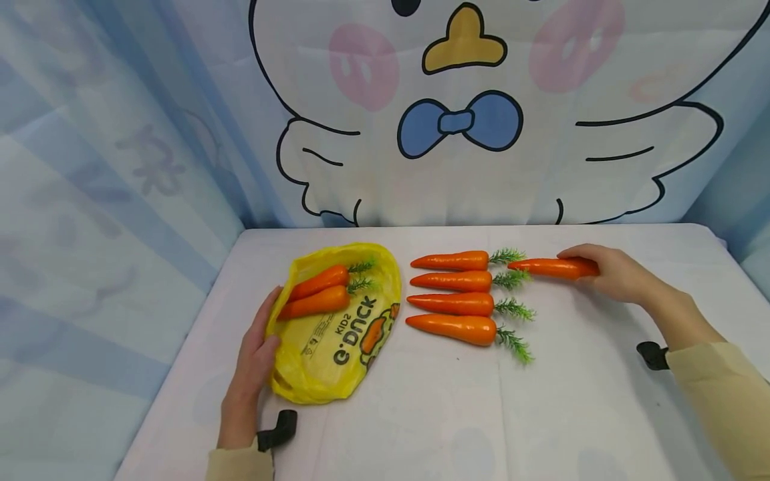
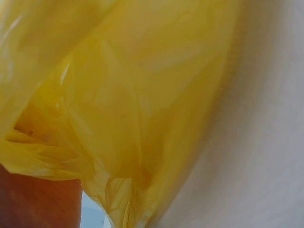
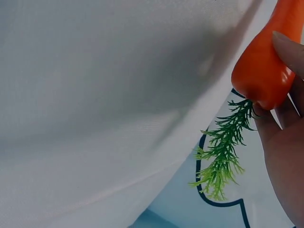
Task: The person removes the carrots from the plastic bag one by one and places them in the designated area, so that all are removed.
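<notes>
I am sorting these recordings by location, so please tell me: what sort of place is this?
Probably a curtained-off booth: a cartoon backdrop hangs behind a white table, with a blue-and-white curtain at the left.

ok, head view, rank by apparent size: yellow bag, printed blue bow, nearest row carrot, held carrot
1. Yellow bag
2. Printed blue bow
3. Unranked: nearest row carrot and held carrot; the held one is partly hidden.
</notes>
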Available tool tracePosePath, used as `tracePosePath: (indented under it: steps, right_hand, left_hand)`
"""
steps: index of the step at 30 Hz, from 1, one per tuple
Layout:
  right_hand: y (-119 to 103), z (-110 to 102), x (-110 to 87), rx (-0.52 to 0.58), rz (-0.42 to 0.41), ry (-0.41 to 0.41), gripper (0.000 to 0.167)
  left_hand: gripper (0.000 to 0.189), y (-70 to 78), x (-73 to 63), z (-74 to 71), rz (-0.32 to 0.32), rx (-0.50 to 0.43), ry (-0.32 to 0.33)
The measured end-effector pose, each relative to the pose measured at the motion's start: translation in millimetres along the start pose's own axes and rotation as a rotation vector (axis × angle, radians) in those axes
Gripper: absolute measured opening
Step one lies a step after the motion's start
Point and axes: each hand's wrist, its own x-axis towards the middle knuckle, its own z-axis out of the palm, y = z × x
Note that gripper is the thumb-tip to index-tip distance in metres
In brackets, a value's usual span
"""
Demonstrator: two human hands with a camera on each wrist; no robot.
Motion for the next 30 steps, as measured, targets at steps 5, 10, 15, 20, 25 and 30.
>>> tracePosePath:
  steps: [5, 10, 15, 20, 25, 30]
  right_hand:
    - [6.0, 1.9, -1.6, -0.019, 0.013, -0.011, 0.048]
    - [11.1, 2.7, -2.6, -0.02, 0.043, -0.012, 0.049]
    - [15.3, 1.1, -0.4, -0.021, 0.076, -0.012, 0.05]
    - [18.5, -0.4, 2.6, -0.02, 0.096, -0.013, 0.05]
    - [20.4, -2.2, 5.5, -0.015, 0.115, -0.018, 0.05]
    - [21.2, -3.9, 8.9, -0.018, 0.11, -0.022, 0.05]
  left_hand:
    - [0.083, 0.1, 0.0, 0.2, -0.003, -0.002, 0.0]
    - [0.084, -0.7, 0.1, 0.4, -0.007, 0.002, 0.001]
    - [0.083, -0.6, -0.2, 0.2, -0.002, 0.003, 0.005]
    - [0.083, -1.0, -0.4, 0.6, -0.003, 0.003, 0.006]
    - [0.083, -0.6, -0.7, 0.5, 0.003, 0.001, 0.007]
    - [0.08, -0.5, -2.1, -0.2, 0.039, 0.002, 0.012]
